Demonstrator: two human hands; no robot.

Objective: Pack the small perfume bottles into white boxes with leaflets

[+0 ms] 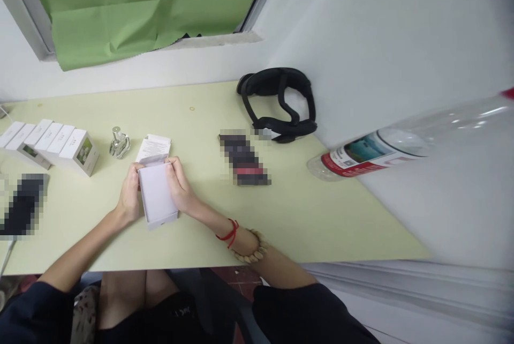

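Observation:
Between my two hands is a white box (159, 194), tilted above the light green table (217, 226). My left hand (130, 193) grips its left side, with the fingers partly hidden behind it. On the right side, my right hand (180, 185) holds the box, its thumb and fingers near the upper right corner. A raised flap shows at the box's far end. Just beyond it lies a white printed carton or sheet (155, 147). A clear glass bottle with a silver top (119, 144) stands to the left of that.
Several white boxes (72, 148) stand in a row at the left, behind a blurred dark device (24, 204). Another blurred dark object (244, 159) lies right of my hands. A black headset (281, 103) and a large plastic bottle (361, 156) are farther right, near the wall.

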